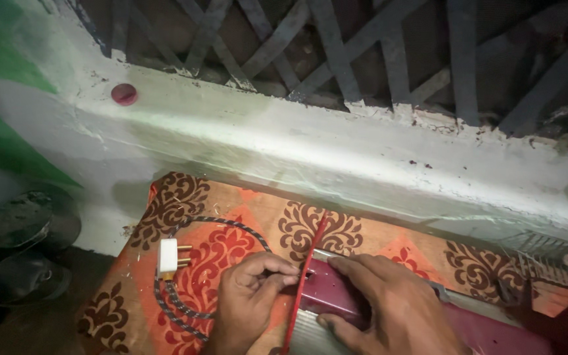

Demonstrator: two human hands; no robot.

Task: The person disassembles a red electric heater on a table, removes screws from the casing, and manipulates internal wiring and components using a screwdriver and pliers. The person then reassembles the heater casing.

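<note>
My left hand (248, 296) pinches the red panel (305, 283) at its edge, fingers together on it; my right hand (389, 306) lies flat, fingers spread, on the maroon casing (327, 292) atop the patterned cloth (231, 217). White plug (167, 256) and braided cord (179, 302) lie just left.

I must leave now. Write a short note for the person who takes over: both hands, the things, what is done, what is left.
Left hand: fingertips pinch the thin red panel near its middle edge.
Right hand: lies flat on the maroon appliance body, holding it down.
White plug with its braided cord lies unplugged on the patterned cloth, left of the hands.
Done: cannot tell.
Left: the red panel stands on edge, not seated.
</note>
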